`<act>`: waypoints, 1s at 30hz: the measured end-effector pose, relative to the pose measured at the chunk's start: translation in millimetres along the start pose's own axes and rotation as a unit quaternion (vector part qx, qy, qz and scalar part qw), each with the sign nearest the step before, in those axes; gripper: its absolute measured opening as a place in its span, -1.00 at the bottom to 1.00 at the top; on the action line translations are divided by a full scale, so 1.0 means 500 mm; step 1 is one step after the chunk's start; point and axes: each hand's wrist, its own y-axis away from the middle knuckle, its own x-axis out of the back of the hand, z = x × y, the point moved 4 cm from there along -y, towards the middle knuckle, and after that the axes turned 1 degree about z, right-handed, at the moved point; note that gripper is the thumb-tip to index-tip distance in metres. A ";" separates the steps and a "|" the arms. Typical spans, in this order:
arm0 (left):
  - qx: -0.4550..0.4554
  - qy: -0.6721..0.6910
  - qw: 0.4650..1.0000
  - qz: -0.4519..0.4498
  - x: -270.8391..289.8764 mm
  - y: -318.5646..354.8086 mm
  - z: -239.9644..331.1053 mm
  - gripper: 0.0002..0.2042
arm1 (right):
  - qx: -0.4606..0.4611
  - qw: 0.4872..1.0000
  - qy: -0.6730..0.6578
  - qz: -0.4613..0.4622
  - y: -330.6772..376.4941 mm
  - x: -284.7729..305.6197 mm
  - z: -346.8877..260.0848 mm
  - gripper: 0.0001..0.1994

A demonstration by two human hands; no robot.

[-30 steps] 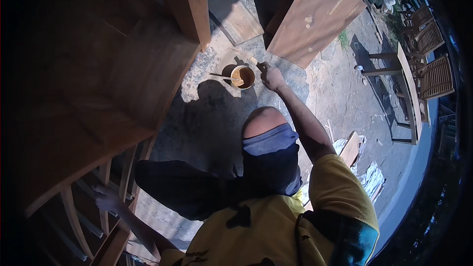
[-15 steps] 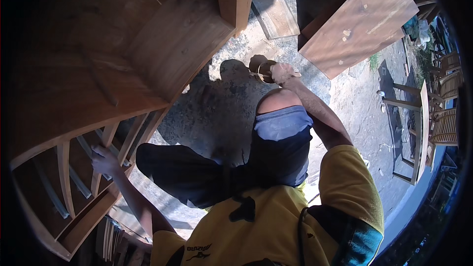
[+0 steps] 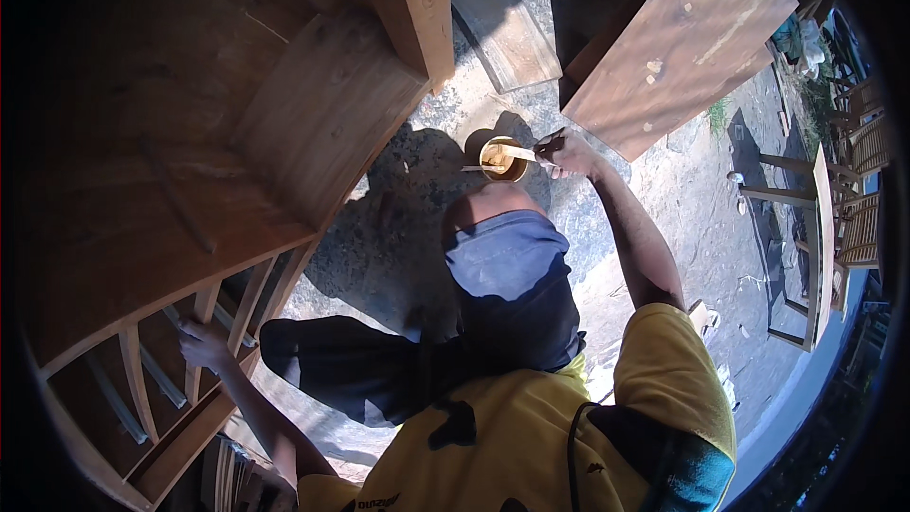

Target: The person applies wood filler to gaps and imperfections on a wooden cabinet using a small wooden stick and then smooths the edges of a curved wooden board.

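Observation:
My right hand (image 3: 569,155) is closed on the dark handle of a putty knife (image 3: 518,152), as its flat pale blade suggests. The blade reaches over the rim of a round pot (image 3: 522,169) just beyond my knee. Yellowish-brown matter lies inside the pot, and a thin stick (image 3: 482,169) crosses its left edge. On the left, my left hand (image 3: 203,345) wraps its fingers round an upright wooden slat (image 3: 205,303) of a large brown wooden furniture piece (image 3: 171,232). Part of that grip is hidden behind the slat.
A thick wooden post (image 3: 417,9) belongs to the furniture piece at the upper left. Wide boards (image 3: 678,47) lean at the upper right, with a shorter plank (image 3: 521,47) beside them. A table frame (image 3: 817,246) and slatted chairs (image 3: 861,228) stand far right.
My right hand has moved slightly right and back from the pot, and the knife's blade now shows over it. My raised knee shifted left. My left hand stays on the slat.

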 end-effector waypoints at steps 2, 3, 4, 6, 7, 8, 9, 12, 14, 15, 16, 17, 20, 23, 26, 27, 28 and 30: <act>0.045 0.009 0.998 -0.047 -0.004 0.007 -0.041 -0.60 | 0.016 0.995 -0.087 -0.036 0.032 0.003 -0.039 -0.72; 0.043 0.001 0.998 -0.046 -0.015 0.007 -0.065 -0.60 | 0.017 0.995 -0.091 -0.043 0.034 0.000 -0.049 -0.72; 0.010 -0.021 0.999 -0.044 -0.015 0.006 -0.066 -0.78 | 0.011 0.994 -0.100 -0.039 0.037 0.003 -0.049 -0.73; -0.032 -0.064 0.996 -0.049 -0.021 0.015 -0.075 -0.79 | 0.009 0.996 -0.084 -0.027 0.043 0.000 -0.052 -0.73; -0.038 -0.080 0.994 -0.056 -0.032 0.009 -0.062 -0.64 | 0.015 0.995 -0.097 -0.029 0.046 0.002 -0.048 -0.70; -0.057 -0.058 0.995 -0.062 -0.043 0.003 -0.064 -0.62 | 0.022 0.997 -0.065 -0.015 0.038 0.004 -0.032 -0.72; 0.171 0.067 0.969 -0.168 -0.060 -0.014 -0.095 -0.53 | 0.030 0.999 -0.034 -0.002 0.025 -0.005 -0.017 -0.73; 0.233 0.134 0.920 -0.284 -0.024 -0.033 -0.060 -0.43 | 0.193 0.866 0.437 0.146 0.016 -0.065 -0.063 -0.84; 0.236 0.051 0.953 -0.185 -0.029 -0.031 -0.083 -0.40 | 0.132 0.848 0.500 0.119 -0.047 -0.124 -0.044 -0.82; 0.231 0.058 0.952 -0.190 -0.033 -0.029 -0.068 -0.40 | 0.123 0.848 0.501 0.121 -0.062 -0.145 -0.025 -0.82; 0.223 0.075 0.952 -0.196 -0.036 -0.030 -0.044 -0.40 | 0.134 0.848 0.501 0.109 -0.074 -0.158 -0.007 -0.84; 0.219 0.082 0.952 -0.196 -0.024 -0.028 -0.049 -0.40 | 0.156 0.849 0.497 0.094 -0.078 -0.170 -0.015 -0.85; 0.124 -0.005 0.974 -0.192 -0.049 -0.001 -0.129 -0.43 | 0.153 0.883 0.436 0.079 -0.051 -0.121 -0.051 -0.80; -0.011 -0.082 0.974 -0.212 -0.084 0.007 -0.141 -0.59 | 0.068 0.984 0.162 -0.019 -0.042 -0.046 0.007 -0.73; 0.115 -0.010 0.961 -0.250 -0.097 0.007 -0.154 -0.63 | 0.096 0.992 -0.057 -0.059 -0.029 -0.010 0.036 -0.69; 0.059 -0.028 0.964 -0.257 -0.096 0.005 -0.153 -0.63 | 0.096 0.992 -0.056 -0.066 -0.030 -0.009 0.040 -0.69; 0.012 -0.062 0.963 -0.263 -0.071 0.007 -0.187 -0.62 | 0.049 0.993 -0.075 -0.081 -0.024 -0.022 -0.003 -0.70; -0.058 -0.112 0.952 -0.279 -0.062 0.015 -0.222 -0.61 | 0.009 0.992 -0.087 -0.090 0.003 -0.032 -0.097 -0.73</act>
